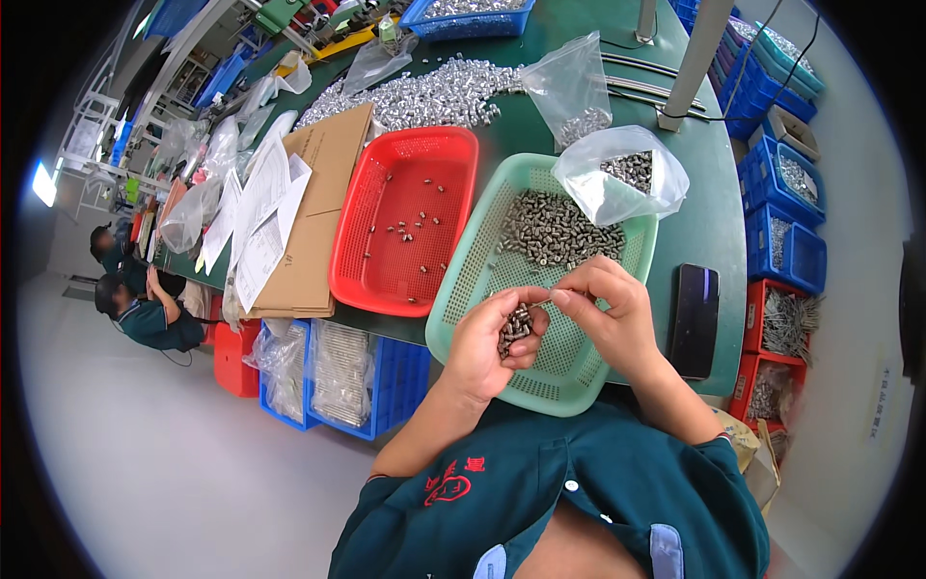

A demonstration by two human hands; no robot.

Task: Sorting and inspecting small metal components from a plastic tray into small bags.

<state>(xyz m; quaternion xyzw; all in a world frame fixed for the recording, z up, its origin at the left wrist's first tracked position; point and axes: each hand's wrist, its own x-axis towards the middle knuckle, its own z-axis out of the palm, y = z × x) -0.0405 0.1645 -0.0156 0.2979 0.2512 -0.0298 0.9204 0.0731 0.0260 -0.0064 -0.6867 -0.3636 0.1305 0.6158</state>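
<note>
1. l hand (482,338): fingers curled round handful of sm. metal parts (516,326), above green basket (550,396).
2. r hand (612,309): thumb + index pinching tiny piece (544,302) at l fingertips; kind unclear.
3. more parts (555,232) heaped in far half of green basket; few in red basket (410,145), l side.
4. phone (694,318) on surface (714,232), r of green basket.

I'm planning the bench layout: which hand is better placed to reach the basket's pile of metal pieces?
Probably the right hand: only its fingertips seem busy, and its knuckles appear beside the pile in the green basket. The left hand cups metal pieces.
</note>
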